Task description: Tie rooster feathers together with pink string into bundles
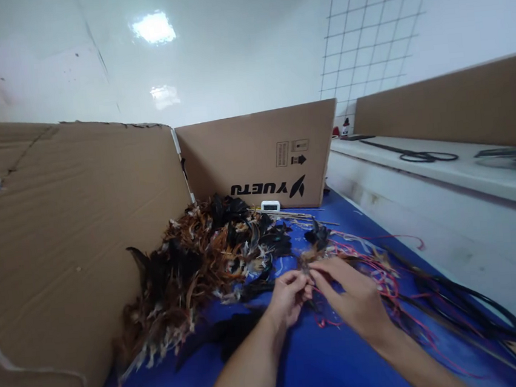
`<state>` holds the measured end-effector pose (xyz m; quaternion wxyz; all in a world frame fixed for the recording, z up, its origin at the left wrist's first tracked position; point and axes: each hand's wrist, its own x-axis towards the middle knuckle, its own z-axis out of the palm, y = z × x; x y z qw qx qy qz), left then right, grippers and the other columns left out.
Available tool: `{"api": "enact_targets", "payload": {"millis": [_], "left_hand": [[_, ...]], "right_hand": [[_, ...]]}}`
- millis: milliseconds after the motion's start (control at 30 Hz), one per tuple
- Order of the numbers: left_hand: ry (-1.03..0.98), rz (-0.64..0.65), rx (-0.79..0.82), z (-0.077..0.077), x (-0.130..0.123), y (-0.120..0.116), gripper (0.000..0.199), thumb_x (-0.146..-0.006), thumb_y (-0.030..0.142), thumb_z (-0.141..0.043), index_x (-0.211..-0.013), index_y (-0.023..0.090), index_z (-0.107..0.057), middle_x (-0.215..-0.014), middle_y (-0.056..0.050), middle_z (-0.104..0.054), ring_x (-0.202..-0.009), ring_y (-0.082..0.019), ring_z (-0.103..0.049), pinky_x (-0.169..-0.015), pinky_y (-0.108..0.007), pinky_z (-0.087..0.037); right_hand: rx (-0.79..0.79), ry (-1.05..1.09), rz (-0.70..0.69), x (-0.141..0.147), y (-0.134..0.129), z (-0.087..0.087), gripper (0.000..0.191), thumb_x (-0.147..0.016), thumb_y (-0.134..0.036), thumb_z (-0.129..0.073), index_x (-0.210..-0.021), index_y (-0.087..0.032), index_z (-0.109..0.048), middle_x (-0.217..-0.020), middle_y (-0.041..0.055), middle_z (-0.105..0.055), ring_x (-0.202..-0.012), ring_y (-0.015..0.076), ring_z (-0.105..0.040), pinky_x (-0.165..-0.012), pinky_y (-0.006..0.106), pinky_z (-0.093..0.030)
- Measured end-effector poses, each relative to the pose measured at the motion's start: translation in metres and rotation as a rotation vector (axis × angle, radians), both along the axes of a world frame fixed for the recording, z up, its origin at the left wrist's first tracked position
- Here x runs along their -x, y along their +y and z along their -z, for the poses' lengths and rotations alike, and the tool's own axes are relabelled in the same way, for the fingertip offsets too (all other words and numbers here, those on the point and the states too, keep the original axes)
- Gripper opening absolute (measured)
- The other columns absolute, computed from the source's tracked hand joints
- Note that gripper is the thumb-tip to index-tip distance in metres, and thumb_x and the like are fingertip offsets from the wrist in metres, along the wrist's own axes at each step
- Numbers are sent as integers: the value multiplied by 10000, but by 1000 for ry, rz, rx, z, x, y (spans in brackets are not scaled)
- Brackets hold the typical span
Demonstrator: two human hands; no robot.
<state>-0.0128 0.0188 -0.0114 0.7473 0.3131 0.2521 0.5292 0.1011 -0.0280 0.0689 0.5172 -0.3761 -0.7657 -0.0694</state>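
Observation:
Over the blue table (319,358), my left hand (290,297) and my right hand (347,288) meet fingertip to fingertip. Both are closed in a pinch on a small brown feather (305,263), partly covered by the fingers. A dark feather tuft (317,235) lies just beyond them. To the left spreads a big heap of brown and black feathers (212,246), some with pale quill ends. Red strings (379,267) lie tangled beside my right hand, and a bit of red string hangs below my fingers.
Cardboard panels stand on the left (84,234) and at the back (254,151). A small white digital device (270,206) and thin sticks (306,215) lie near the back panel. Coiled black cable (488,311) is at the right. Scissors (428,156) rest on a white ledge (469,167).

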Motion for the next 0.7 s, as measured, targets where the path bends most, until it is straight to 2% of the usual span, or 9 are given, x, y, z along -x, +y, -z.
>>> {"api": "enact_targets", "payload": {"millis": [67,133,267,333,500,700], "left_hand": [[-27,0,-45,2,-1,1,299,-616,331,-779,-695,89,-623,-542,-5,-541,-461,-52,-466,-504,-175,-378],[-41,-18,-72,2,0,1,280,-645,321,-762,-700,89,-616,-535,-1,-532,-453,-49,-461,-494,-170,-373],[-36,-49,-89,1,0,-1,258,-674,305,-745,-693,90,-604,-565,-6,-546,-446,-41,-456,-486,-166,-367],[-33,-38,-107,0,-1,-2,250,-682,301,-739,-699,92,-603,-570,-6,-547,-456,-46,-461,-501,-176,-381],[7,-16,-124,-1,-3,-7,243,-678,299,-741,-712,103,-601,-586,-5,-553,-466,-63,-459,-509,-212,-406],[47,-4,-142,-2,-2,-8,218,-689,279,-733,-703,102,-608,-657,-17,-579,-487,-54,-462,-526,-209,-393]], "right_hand": [[204,66,86,-23,9,19,144,-839,-268,-519,-894,-186,-624,-841,53,-649,-708,159,-605,-662,286,-485],[408,101,92,-35,16,35,224,-815,-347,-537,-944,-186,-625,-854,56,-659,-693,163,-614,-607,278,-493],[713,192,-50,-37,22,57,388,-782,-395,-565,-1113,-193,-565,-974,72,-667,-768,173,-638,-633,276,-507],[812,250,-140,-33,21,65,391,-785,-386,-557,-1125,-195,-546,-944,62,-672,-753,168,-640,-644,274,-507],[934,295,-249,-29,13,75,314,-842,-388,-451,-1027,-171,-582,-665,6,-629,-511,126,-557,-509,246,-439],[874,311,-194,-34,10,70,295,-845,-399,-441,-842,-182,-642,-613,7,-604,-519,132,-550,-528,244,-430]]}}
